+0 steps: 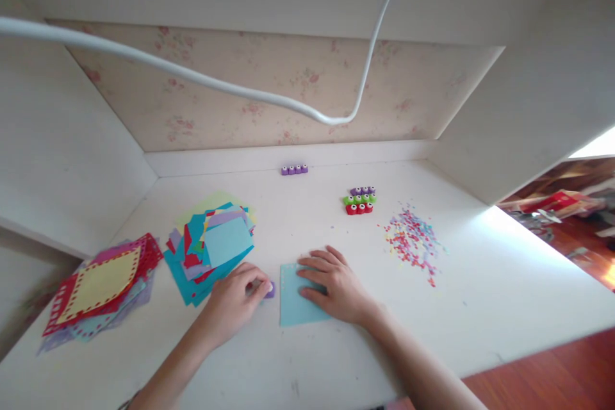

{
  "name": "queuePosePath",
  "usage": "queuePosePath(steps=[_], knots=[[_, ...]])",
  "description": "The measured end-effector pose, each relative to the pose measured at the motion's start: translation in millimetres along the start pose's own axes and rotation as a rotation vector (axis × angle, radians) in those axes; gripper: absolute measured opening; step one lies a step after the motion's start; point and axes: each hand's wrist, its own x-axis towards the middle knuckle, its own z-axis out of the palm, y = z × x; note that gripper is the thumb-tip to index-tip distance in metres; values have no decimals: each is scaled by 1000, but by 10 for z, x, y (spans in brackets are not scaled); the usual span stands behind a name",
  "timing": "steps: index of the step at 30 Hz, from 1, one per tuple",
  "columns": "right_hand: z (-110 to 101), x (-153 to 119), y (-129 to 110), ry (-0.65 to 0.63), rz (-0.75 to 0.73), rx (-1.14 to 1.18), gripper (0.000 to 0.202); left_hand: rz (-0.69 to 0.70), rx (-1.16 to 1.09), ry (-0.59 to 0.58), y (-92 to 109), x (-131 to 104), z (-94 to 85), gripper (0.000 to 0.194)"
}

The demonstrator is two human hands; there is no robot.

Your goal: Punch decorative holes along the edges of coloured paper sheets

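Observation:
A light blue sheet of paper lies flat on the white desk, with small punched holes along its left and upper edges. My right hand rests on it with the fingers spread. Just left of the sheet, my left hand pinches a small purple craft punch between thumb and fingers. That punch sits a little apart from the sheet's left edge. Part of it is hidden by the fingertips.
Coloured paper is piled left of centre. Hole-edged sheets lie farther left. Purple punches line the back; purple, green and red punches stand right of them. Paper confetti is scattered at right. A white cable hangs across above.

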Motion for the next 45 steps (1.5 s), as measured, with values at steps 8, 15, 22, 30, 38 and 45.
queuePosePath(steps=[8, 15, 22, 30, 38, 45], knots=[[18, 12, 10, 82, -19, 64, 30, 139, 115, 211, -378, -366, 65, 30], [-21, 49, -414, 103, -95, 323, 38, 263, 39, 297, -180, -268, 226, 28], [-82, 143, -469, 135, 13, 514, 20, 252, -62, 352, -34, -104, 296, 35], [-695, 588, 568, 395, 593, 86, 31, 153, -98, 391, -179, -20, 225, 29], [-1009, 1110, 1259, 340, 788, -291, 28, 264, -25, 404, -233, -50, 298, 22], [-870, 1201, 1363, 218, 799, -450, 31, 299, 37, 425, -221, -43, 325, 22]])
